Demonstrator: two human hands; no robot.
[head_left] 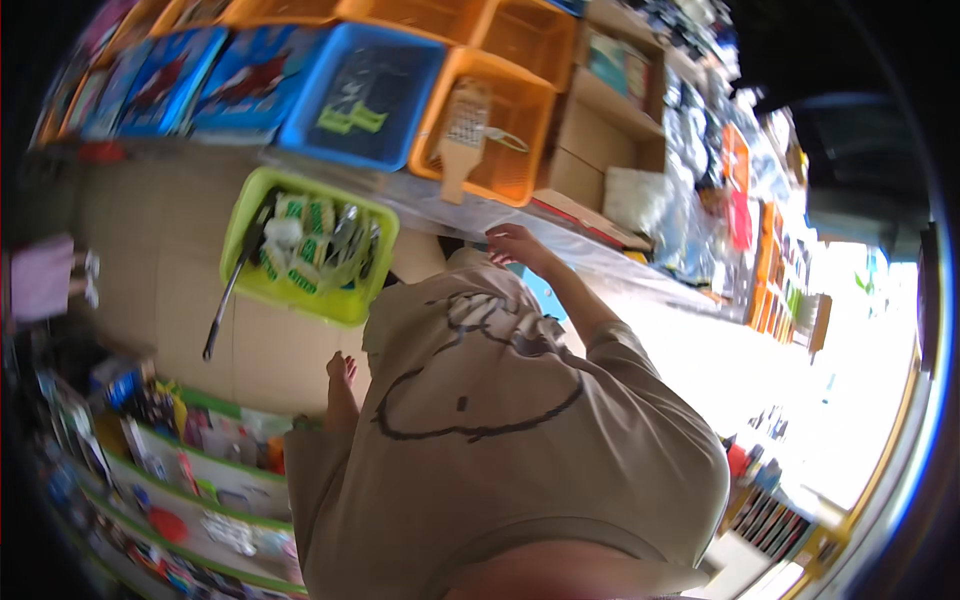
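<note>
My right hand (pixel 514 244) is at the edge of the display table, fingers apart and slightly bent, with nothing seen in it. At my left side hangs my left hand (pixel 342 368), small and a little blurred, its fingers loosely apart and nothing visible in them. Ahead of it is a lime-green basket (pixel 345 313), apart from both hands. Inside lie several green-and-white plastic packets (pixel 300 245) and some clear-wrapped items. A long black-handled tool (pixel 228 290) leans over the basket's left rim; I cannot tell its kind.
Along the table stand a blue bin (pixel 380 150) with yellow-green labelled items, an orange basket (pixel 530 185) holding a wooden-handled grater (pixel 463 130), and a cardboard box (pixel 585 150). Shelves of goods (pixel 210 490) line the left. Another person's pink clothing (pixel 42 278) shows at far left.
</note>
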